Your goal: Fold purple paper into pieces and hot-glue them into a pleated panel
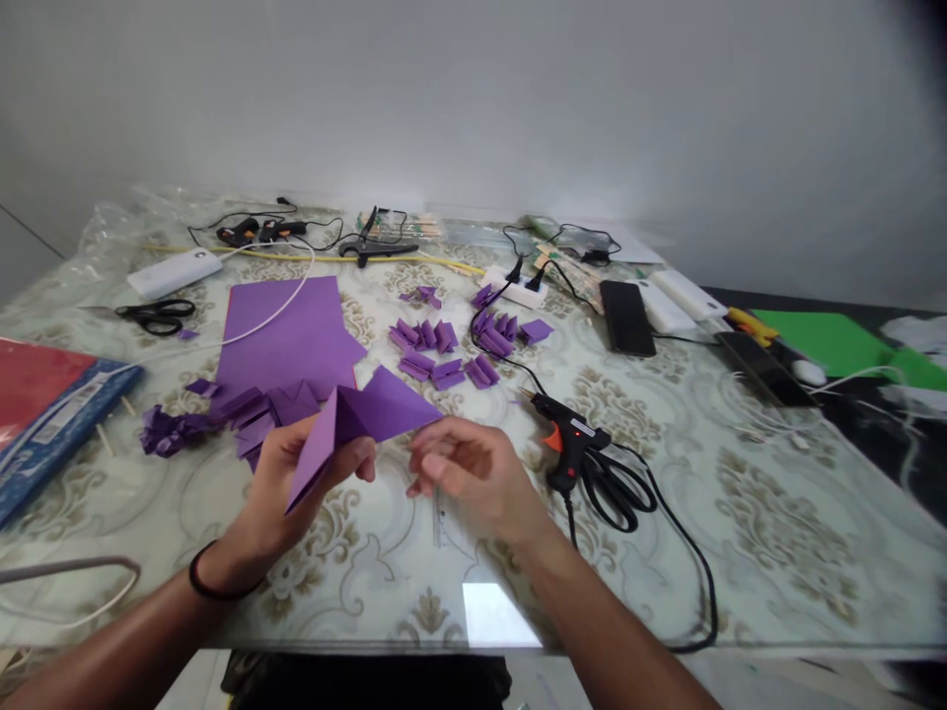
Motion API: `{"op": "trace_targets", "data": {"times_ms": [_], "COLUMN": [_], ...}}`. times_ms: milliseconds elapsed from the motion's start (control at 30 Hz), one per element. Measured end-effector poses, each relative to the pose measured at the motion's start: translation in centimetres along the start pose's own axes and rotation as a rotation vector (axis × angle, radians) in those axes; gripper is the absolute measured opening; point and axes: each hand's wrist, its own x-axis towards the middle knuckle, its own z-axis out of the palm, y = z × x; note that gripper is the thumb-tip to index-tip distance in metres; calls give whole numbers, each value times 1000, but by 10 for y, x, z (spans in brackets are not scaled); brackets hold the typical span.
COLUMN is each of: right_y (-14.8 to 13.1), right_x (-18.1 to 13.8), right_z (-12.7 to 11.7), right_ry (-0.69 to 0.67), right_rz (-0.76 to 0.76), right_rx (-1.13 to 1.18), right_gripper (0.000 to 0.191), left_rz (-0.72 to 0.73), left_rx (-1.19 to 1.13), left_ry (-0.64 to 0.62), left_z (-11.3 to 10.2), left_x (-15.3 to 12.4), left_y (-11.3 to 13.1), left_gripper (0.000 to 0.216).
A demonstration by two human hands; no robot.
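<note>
Left grip (275,481) holds folded purple paper (392,404) between thumb and fingers.

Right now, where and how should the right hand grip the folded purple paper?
Probably pinch the folded purple paper at its pointed right tip, from the right: it juts toward the right hand, while the left hand holds the left part.

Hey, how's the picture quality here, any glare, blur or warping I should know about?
Head view: a bright rectangle of glare near the front edge of the table; the right hand slightly blurred; the scene seemingly stretched towards the sides, as through a wide lens; the top right corner darkened.
</note>
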Motion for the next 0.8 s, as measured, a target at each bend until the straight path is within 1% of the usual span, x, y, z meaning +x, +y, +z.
{"op": "trace_targets", "data": {"times_ms": [33, 100, 200, 267, 367, 533, 633, 700, 800], "right_y": [2, 5, 6, 4, 2, 2, 6, 9, 12], "right_x": [0, -1, -1, -2, -4, -6, -6, -6, -6], "right_z": [6, 17, 25, 26, 27, 28, 27, 24, 18], "right_ry": [-17, -9, 13, 37, 54, 75, 82, 94, 130], "right_rz": [27, 32, 15, 8, 16, 40, 30, 10, -18], "right_rx": [28, 77, 89, 69, 38, 27, 49, 81, 107], "right_gripper": [34, 36, 41, 42, 43, 42, 40, 40, 39], "left_rz": [8, 14, 14, 32, 28, -39, -3, 31, 45], "left_rx": [4, 26, 29, 10, 11, -61, -100, -119, -188], "left_ry": [-21, -77, -119, -114, -120, -103, -107, -94, -56], "left_z": [3, 7, 7, 4, 1, 5, 4, 1, -6], "left_x": [0, -1, -2, -2, -3, -2, 1, 4, 6], "left_y": [2, 4, 0, -6, -10, -1, 1, -1, -5], "left_gripper": [31, 32, 28, 23, 24, 25, 23, 22, 21]}}
